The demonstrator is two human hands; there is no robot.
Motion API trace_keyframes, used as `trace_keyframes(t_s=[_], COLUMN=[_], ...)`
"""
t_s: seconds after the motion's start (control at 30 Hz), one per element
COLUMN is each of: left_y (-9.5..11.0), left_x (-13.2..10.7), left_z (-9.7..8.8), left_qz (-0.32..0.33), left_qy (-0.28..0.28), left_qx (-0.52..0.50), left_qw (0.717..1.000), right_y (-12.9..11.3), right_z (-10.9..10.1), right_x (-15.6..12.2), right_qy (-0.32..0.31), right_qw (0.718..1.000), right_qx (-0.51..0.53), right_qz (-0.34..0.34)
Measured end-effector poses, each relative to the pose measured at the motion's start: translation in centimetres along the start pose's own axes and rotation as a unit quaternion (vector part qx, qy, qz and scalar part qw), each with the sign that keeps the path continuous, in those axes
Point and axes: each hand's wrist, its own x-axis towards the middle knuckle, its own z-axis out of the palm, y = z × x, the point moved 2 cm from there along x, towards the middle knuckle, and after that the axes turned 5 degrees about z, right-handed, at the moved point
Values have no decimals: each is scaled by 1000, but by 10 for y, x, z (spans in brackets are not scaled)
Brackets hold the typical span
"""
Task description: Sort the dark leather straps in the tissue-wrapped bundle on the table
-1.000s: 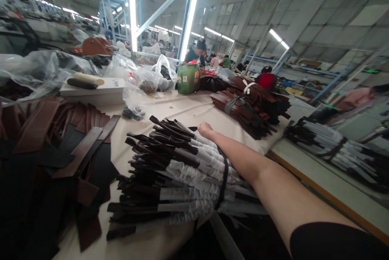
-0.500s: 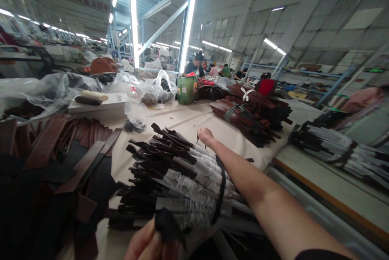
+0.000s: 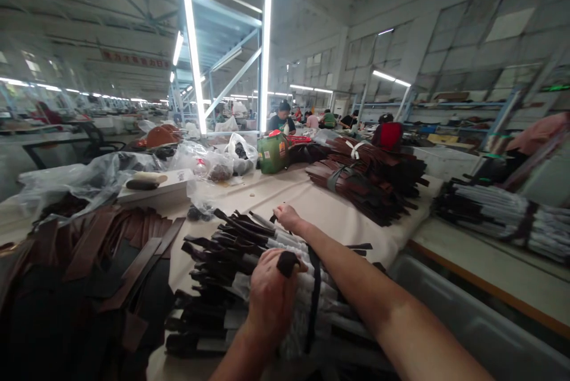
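Fingers clamp tight, left hand (image 3: 272, 283) on a flat black strap end (image 3: 288, 263), right hand (image 3: 288, 218) on a thin dark strip (image 3: 273, 218); uneven pulling could splay the near-centre bundle of gathered black-and-white strips (image 3: 303, 310).

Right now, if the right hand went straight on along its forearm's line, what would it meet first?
Across the tablecloth, the right hand would probably meet the clear plastic bags first, though depth is unclear and it might pass above them.

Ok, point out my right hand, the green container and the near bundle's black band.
Right hand (image 3: 288, 217): head view, middle of the hand.
Green container (image 3: 272, 156): head view, front side.
Black band (image 3: 316, 287): head view, visible middle.
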Motion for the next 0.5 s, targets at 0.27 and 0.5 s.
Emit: trace_keyframes(t_s=[0.27,0.5], left_y=[-43,-50], left_x=[33,29], left_z=[22,25], left_qz=[-104,-151], left_qy=[-305,-328], left_qx=[308,307], left_qw=[895,880], right_y=[10,19], right_z=[5,4], right_x=[-5,-24], right_qy=[-64,-65], right_qw=[969,930], right_qx=[226,360], right_qz=[78,46])
